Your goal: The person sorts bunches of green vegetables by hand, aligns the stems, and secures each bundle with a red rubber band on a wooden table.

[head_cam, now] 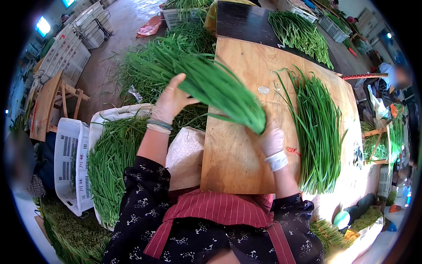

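Observation:
A thick bundle of long green leafy stalks, like Chinese chives (211,85), slants over the left edge of the wooden tabletop (230,148), somewhat blurred. My right hand (272,135), in a thin pale glove, grips its lower right end. Beneath the bundle's middle, my left hand (174,95) is gloved too, with thumb and fingers spread; whether its hidden fingers bear the bundle's weight is unclear. Another pile of green stalks (318,132) lies lengthwise on the right of the tabletop. A red tie (292,150) rests beside that pile.
Left of me stand a white crate of greens (115,165) and a white plastic crate (67,165). Loose greens (145,76) heap on the floor beyond. More stalks (301,36) lie on a dark board (244,23) at the far end. Other people are at both sides.

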The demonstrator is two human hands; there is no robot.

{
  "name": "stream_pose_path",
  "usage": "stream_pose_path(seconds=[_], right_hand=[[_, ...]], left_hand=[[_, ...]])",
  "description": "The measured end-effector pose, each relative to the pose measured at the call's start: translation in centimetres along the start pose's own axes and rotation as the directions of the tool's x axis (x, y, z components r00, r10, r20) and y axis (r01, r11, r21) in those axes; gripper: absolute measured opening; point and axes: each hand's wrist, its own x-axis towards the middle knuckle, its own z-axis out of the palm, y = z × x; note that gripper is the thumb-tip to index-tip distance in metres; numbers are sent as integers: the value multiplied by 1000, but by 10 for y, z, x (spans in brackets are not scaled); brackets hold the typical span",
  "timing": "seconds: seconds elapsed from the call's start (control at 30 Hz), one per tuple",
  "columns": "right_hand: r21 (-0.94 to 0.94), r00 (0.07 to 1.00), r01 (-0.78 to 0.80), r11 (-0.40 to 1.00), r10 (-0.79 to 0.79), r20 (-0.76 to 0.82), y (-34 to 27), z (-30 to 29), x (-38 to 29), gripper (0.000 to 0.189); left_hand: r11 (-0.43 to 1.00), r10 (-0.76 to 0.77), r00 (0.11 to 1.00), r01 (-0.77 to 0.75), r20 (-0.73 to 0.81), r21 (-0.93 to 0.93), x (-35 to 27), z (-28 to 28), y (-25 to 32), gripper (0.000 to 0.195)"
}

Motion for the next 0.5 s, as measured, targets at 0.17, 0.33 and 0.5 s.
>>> stream_pose_path(seconds=[0.17, 0.33, 0.5], right_hand=[[-269, 997, -5, 963, -15, -72, 29, -2, 68, 61], [-231, 991, -65, 971, 36, -129, 13, -1, 76, 58], [-225, 994, -98, 969, 108, 31, -27, 1, 21, 61]], left_hand=[[903, 411, 781, -278, -470, 328, -23, -35, 16, 56], [961, 149, 983, -118, -108, 248, -69, 25, -42, 39], [883, -403, 891, 438, 210, -167, -43, 66, -128, 35]])
